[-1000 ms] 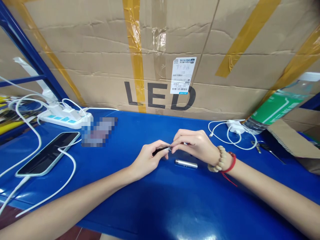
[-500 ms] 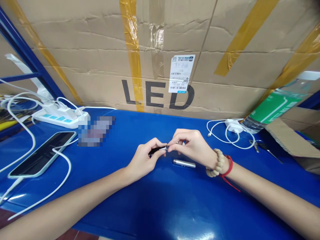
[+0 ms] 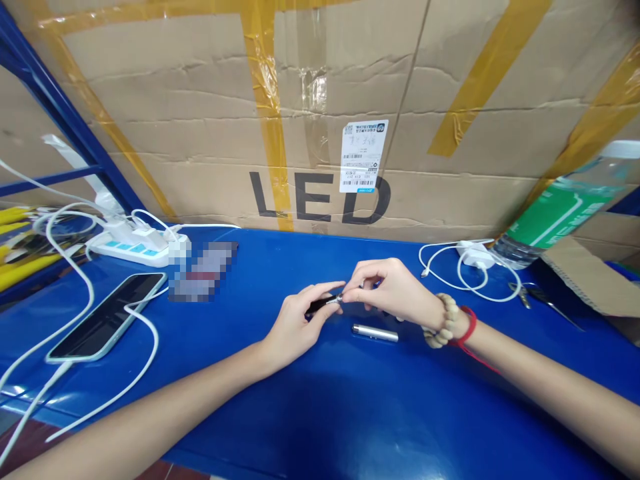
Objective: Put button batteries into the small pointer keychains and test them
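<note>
Between thumb and fingers, my left hand [image 3: 303, 319] grips a small black piece with a silvery end [image 3: 318, 305], mostly covered by the fingers, so its kind is unclear. My right hand [image 3: 387, 290] is closed in a pinch at the silvery end, its fingertips meeting those of the left hand. Whether it holds a separate small part there, I cannot make out. A short silver metal tube [image 3: 375, 333], like a penlight body, lies on the blue tabletop [image 3: 320, 413] just below the right hand.
On the left are a phone [image 3: 107, 317] with white cables, a power strip [image 3: 135, 250] and a blurred-out flat item [image 3: 203, 272]. A charger [image 3: 475, 253], scissors [image 3: 550, 303] and a leaning bottle [image 3: 560, 213] are at right. A large cardboard box [image 3: 200, 147] stands behind.
The view has shifted slightly, so most things appear a little further right and lower. My left fingers have straightened somewhat around the black piece; both hands stay together at its end.
</note>
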The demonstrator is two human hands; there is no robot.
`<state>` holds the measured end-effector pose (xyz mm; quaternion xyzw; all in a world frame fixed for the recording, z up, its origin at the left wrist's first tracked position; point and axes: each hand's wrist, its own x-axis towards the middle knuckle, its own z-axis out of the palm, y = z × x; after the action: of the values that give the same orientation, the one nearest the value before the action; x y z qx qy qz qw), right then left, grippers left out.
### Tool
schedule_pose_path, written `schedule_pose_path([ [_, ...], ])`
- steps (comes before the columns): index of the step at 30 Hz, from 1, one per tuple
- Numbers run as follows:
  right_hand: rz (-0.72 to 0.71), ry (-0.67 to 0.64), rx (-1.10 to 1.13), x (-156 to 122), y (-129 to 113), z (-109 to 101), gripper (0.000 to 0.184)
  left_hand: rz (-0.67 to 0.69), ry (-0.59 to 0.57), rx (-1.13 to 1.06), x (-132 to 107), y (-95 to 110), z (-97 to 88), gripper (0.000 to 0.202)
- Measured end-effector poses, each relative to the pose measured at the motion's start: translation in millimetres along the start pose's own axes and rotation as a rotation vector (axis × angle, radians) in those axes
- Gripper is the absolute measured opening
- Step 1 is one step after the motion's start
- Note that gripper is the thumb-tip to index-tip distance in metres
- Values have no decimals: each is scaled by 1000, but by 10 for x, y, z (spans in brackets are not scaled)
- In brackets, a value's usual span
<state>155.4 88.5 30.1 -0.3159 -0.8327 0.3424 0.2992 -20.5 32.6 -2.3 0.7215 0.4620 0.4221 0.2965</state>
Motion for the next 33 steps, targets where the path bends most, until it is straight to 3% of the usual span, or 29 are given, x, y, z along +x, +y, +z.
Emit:
schedule_pose_path([
  [9,202,-142,11,26,67,-98,25,35,-59,-5,-29,-9,10,33],
  [14,188,-143,-11,26,57,-76,27,76,-51,83,-26,2,0,30],
  [20,343,-135,-34,-5,56,41,35,122,-41,109,-17,0,-12,24],
  [30,242,-67,-215,-30,107,78,37,109,-62,173,-35,-70,20,22],
  [33,113,-4,-206,-20,48,46,30,74,-67,164,-26,-38,22,21],
])
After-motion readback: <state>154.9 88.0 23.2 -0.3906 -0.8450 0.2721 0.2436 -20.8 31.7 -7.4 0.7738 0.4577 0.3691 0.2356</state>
